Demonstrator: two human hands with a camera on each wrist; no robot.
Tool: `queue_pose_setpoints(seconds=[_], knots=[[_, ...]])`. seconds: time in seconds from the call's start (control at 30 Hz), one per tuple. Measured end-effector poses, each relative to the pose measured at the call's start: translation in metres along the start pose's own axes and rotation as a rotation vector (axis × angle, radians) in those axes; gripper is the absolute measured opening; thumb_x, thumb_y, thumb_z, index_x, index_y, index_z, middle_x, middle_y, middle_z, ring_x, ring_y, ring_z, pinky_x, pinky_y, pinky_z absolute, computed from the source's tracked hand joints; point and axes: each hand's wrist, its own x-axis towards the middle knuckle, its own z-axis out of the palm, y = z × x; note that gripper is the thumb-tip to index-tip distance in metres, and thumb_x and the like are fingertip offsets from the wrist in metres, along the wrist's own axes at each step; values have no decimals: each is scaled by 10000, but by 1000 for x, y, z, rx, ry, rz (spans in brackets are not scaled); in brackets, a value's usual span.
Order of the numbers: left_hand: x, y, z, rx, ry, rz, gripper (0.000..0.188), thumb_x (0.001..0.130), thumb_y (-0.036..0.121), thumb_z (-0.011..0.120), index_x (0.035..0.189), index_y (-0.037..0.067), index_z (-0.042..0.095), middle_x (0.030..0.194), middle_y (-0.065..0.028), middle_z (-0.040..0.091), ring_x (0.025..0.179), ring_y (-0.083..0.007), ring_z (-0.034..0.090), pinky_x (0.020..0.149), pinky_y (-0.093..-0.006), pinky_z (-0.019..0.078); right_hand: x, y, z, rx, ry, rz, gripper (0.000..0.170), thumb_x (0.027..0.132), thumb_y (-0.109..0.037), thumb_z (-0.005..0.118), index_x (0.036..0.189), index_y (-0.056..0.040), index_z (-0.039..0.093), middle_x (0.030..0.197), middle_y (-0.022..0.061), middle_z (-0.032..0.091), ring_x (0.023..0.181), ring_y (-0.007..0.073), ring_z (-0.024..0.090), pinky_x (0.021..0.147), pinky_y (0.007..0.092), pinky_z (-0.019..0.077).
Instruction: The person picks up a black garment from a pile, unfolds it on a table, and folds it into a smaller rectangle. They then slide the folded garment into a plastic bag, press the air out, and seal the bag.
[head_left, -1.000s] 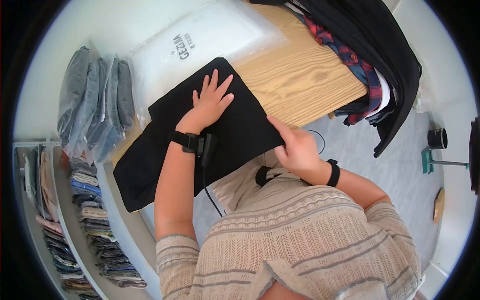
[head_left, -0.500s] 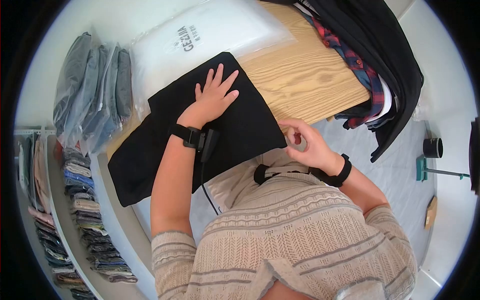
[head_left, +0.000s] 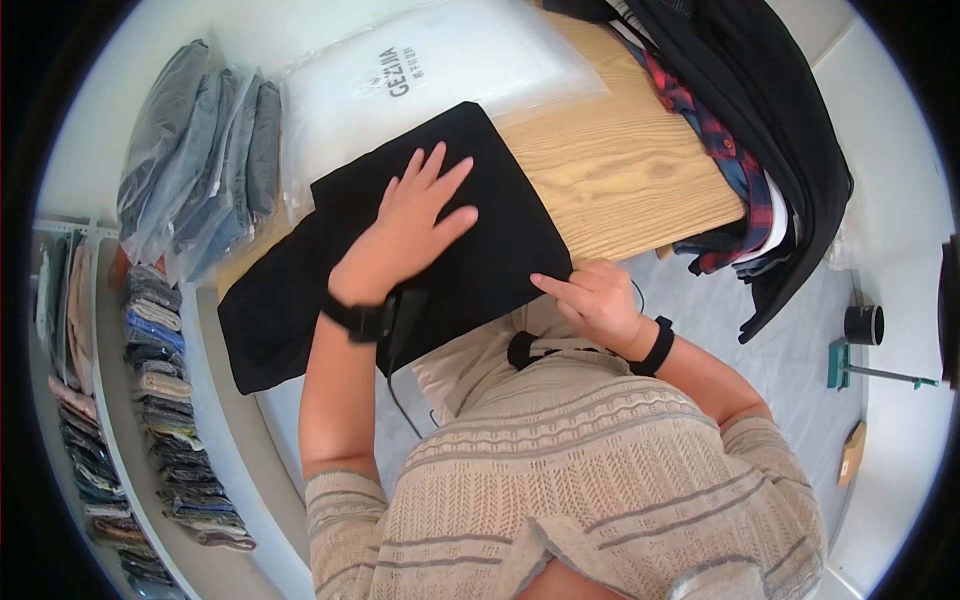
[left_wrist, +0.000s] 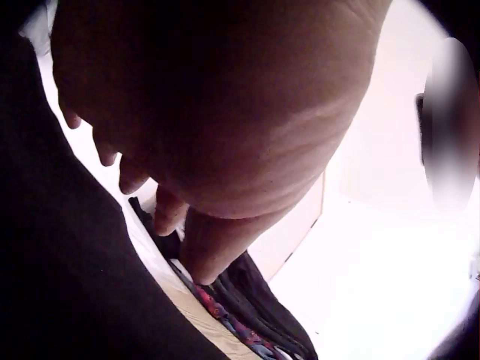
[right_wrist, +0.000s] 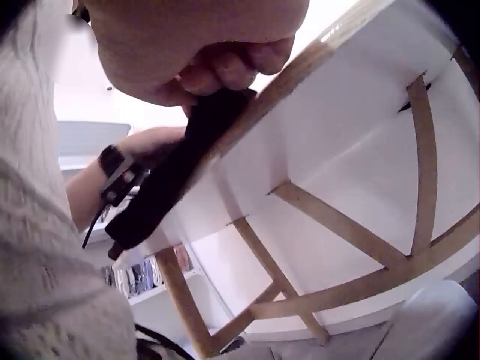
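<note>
A folded black garment [head_left: 480, 220] lies across the wooden table, its lower edge hanging over the near side. My left hand [head_left: 400, 235] is over its middle, palm down with fingers spread; the left wrist view shows this hand [left_wrist: 217, 112] with extended fingers above the dark cloth [left_wrist: 67, 247]. At the garment's near right corner, my right hand [head_left: 597, 303] pinches the edge, one finger lying on top of the cloth. In the right wrist view, curled fingers of the right hand [right_wrist: 202, 45] meet the black cloth [right_wrist: 180, 165] at the table edge.
A printed clear plastic bag [head_left: 440, 60] lies at the table's back. Bagged grey garments [head_left: 200, 160] stand at the left, above shelves of folded clothes [head_left: 165, 400]. Black and plaid clothes [head_left: 740, 150] hang over the right end. A green dustpan [head_left: 838, 366] is on the floor.
My left hand has slid slightly left and toward my body over the cloth. My right hand has turned at the corner, its finger now laid across the garment's edge.
</note>
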Motion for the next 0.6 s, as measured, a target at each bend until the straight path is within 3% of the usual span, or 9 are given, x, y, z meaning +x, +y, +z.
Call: queue_pose_setpoints(seconds=[0.1,0.13,0.27,0.33,0.37,0.43,0.5,0.57,0.6], knots=[[-55,19,-16,116,-4,-11,545,919,288,570,1427,191,400,1538,-162,229,1428,-373,172,1131,-523,180,-1,10,-14,249,35,42,358,684,4,616,1014,-102,707,624,43,563,560,231,539,511,343,430],[-72,17,-16,149,-17,-63,534,923,288,561,1425,192,406,1541,-152,223,1426,-372,177,1131,-521,177,6,9,-23,321,92,113,341,723,3,613,1043,-85,690,743,75,640,638,250,577,590,338,458],[-133,-3,0,115,90,-321,540,928,280,551,1435,184,393,1554,-150,189,1431,-359,174,1130,-523,170,53,-3,-45,174,40,222,347,762,-40,637,1107,-69,656,1013,148,652,887,294,614,753,366,480],[-160,-14,-3,143,252,-442,521,921,234,563,1416,154,422,1527,-171,257,1420,-349,215,1131,-483,192,74,-14,-40,34,-190,31,375,796,-101,660,1167,-69,618,1276,177,545,1132,330,538,916,395,445],[-178,-32,0,158,373,-504,512,918,216,569,1406,144,435,1507,-183,300,1410,-347,245,1130,-460,208,84,-18,-40,57,-190,-8,375,796,-101,660,1167,-69,618,1276,177,545,1132,330,538,916,395,445],[-220,-80,0,176,686,-667,504,895,219,600,1365,98,465,1441,-217,383,1345,-406,323,1097,-478,268,103,-26,-40,262,-490,29,412,805,-135,677,1206,-80,597,1346,164,490,1224,359,468,984,422,418],[-256,-115,1,188,886,-960,483,887,235,616,1291,-2,499,1317,-245,488,1247,-400,425,1056,-447,329,129,-35,-39,323,-610,-3,415,846,-169,657,1243,-80,575,1310,151,529,1182,322,517,975,393,432],[-281,-145,12,252,890,-1153,474,877,268,634,1230,-35,539,1234,-255,548,1188,-385,489,1002,-433,379,165,-52,-32,834,-1100,310,418,875,-207,640,1260,-62,562,1288,153,551,1147,263,554,936,349,455],[-284,-147,9,258,906,-1163,474,877,268,634,1230,-35,539,1234,-255,548,1188,-385,489,1002,-433,379,175,-59,-19,887,-1121,293,451,896,-232,621,1296,-49,521,1211,154,588,1076,205,585,875,308,478]])
